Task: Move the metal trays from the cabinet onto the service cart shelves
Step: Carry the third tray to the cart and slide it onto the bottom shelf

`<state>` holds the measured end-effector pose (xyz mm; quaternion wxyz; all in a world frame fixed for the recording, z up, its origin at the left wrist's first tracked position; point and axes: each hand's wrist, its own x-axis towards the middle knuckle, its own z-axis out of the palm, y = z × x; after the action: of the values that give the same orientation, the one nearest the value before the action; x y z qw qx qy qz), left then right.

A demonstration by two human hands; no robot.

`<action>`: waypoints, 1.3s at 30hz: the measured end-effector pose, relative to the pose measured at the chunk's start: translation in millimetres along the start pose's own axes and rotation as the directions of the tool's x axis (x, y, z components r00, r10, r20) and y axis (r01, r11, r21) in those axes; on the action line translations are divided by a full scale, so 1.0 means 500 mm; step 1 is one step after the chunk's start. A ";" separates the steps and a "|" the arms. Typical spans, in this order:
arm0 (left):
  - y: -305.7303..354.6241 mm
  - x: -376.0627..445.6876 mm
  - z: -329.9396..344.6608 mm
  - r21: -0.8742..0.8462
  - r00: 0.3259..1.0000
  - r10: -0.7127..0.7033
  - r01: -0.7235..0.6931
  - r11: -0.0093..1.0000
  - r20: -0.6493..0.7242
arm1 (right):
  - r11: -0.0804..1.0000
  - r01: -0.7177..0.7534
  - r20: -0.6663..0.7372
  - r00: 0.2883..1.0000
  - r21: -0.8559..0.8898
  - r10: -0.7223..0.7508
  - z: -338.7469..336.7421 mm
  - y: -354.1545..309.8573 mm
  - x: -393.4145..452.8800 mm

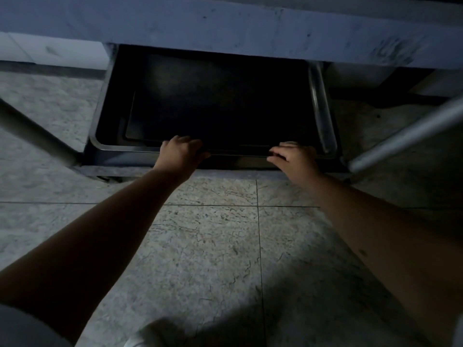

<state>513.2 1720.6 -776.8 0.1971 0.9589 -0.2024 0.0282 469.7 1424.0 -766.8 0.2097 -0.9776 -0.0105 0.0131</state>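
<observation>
Trays (215,106) lying dark and flat in the low cabinet (105,106) opening, under the stone counter (225,26), near edge poking out toward the floor (208,246); hard to tell how many are stacked, though a second rim seems to be showing inside the outer one. Left hand (181,152) curling over the front rim, fingers hooked on the lip, thumb side underneath; right hand (292,157) resting on the same rim further along, fingers bent over the edge, grip looking lighter, not clearly clamped. Cart shelves not in view.

Risking a slip, probably: thin metal lip, uneven hold between the two sides, so the tray could be tilting or swinging on the way out; sliding one tray off a stack could be dragging the one beneath along with it, then dropping it on the tiles. Pinching fingers between nested rims also looking possible; poor light hiding edges and making misjudging likely.

Standing close on the left, a grey leg (37,136) slanting down beside the cabinet; on the right, a metal tube (406,136) angling in near the tray's corner, likely to be clipping a wide tray when pulling straight back; another shiny rail (319,106) lying along the right inside wall. Shoe (136,340) just showing at the bottom edge.
</observation>
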 end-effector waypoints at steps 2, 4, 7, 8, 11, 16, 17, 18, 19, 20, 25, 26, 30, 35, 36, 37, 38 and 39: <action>0.010 -0.006 0.001 0.014 0.995 -0.088 0.087 0.996 0.048 | 0.999 -0.037 0.045 0.998 -0.015 0.037 0.000 -0.002 0.007; 0.029 -0.024 0.003 0.064 0.977 -0.158 0.151 0.987 0.140 | 0.984 -0.044 0.101 0.993 -0.174 0.062 0.000 -0.008 0.006; 0.088 -0.070 -0.018 0.155 0.953 -0.151 0.112 0.982 0.264 | 0.928 -0.022 0.221 0.969 -0.373 0.112 -0.020 -0.044 -0.037; 0.112 -0.087 -0.036 0.166 0.941 -0.153 0.106 0.980 0.301 | 0.929 -0.030 0.258 0.957 -0.370 0.134 -0.035 -0.064 -0.062; 0.182 -0.141 -0.141 0.214 0.891 -0.218 0.141 0.967 0.399 | 0.935 -0.089 0.367 0.904 -0.344 0.221 -0.118 -0.140 -0.150; 0.312 -0.210 -0.432 0.228 0.795 -0.294 0.201 0.953 0.531 | 0.951 -0.134 0.448 0.858 -0.279 0.253 -0.356 -0.266 -0.281; 0.351 -0.217 -0.517 0.230 0.786 -0.291 0.194 0.954 0.546 | 0.954 -0.143 0.451 0.856 -0.264 0.253 -0.430 -0.301 -0.307; 0.391 -0.226 -0.600 0.238 0.782 -0.289 0.185 0.954 0.552 | 0.957 -0.146 0.449 0.858 -0.251 0.249 -0.504 -0.335 -0.333; 0.434 -0.233 -0.683 0.255 0.787 -0.287 0.170 0.952 0.546 | 0.960 -0.146 0.440 0.865 -0.237 0.240 -0.578 -0.371 -0.357; 0.473 -0.239 -0.763 0.272 0.793 -0.291 0.164 0.948 0.535 | 0.963 -0.150 0.430 0.872 -0.222 0.235 -0.651 -0.404 -0.378; 0.662 -0.265 -1.118 0.326 0.863 -0.302 0.172 0.930 0.404 | 0.975 -0.105 0.369 0.913 -0.196 0.172 -0.997 -0.562 -0.463; 0.693 -0.267 -1.182 0.329 0.882 -0.295 0.173 0.928 0.367 | 0.974 -0.082 0.348 0.925 -0.212 0.154 -1.062 -0.590 -0.474; 0.795 -0.285 -1.376 0.327 0.927 -0.277 0.188 0.926 0.251 | 0.964 0.029 0.261 0.965 -0.265 0.043 -1.277 -0.686 -0.514; 0.831 -0.308 -1.499 0.305 0.964 -0.234 0.188 0.934 0.123 | 0.961 0.051 0.127 0.992 -0.271 -0.017 -1.417 -0.757 -0.524; 0.828 -0.312 -1.513 0.309 0.967 -0.227 0.182 0.933 0.116 | 0.962 0.051 0.106 0.994 -0.268 -0.023 -1.429 -0.766 -0.523; 0.823 -0.313 -1.526 0.316 0.968 -0.221 0.175 0.932 0.116 | 0.962 0.049 0.090 0.996 -0.268 -0.025 -1.436 -0.775 -0.521; 0.816 -0.315 -1.537 0.319 0.969 -0.216 0.168 0.933 0.120 | 0.961 0.045 0.082 0.996 -0.273 -0.023 -1.439 -0.783 -0.519; 0.808 -0.316 -1.547 0.319 0.970 -0.207 0.158 0.934 0.125 | 0.959 0.037 0.082 0.997 -0.281 -0.014 -1.438 -0.791 -0.515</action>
<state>227.0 1741.8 62.4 0.0308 0.9917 -0.1203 -0.0347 227.6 1483.3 56.5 0.0680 -0.9960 -0.0333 0.0474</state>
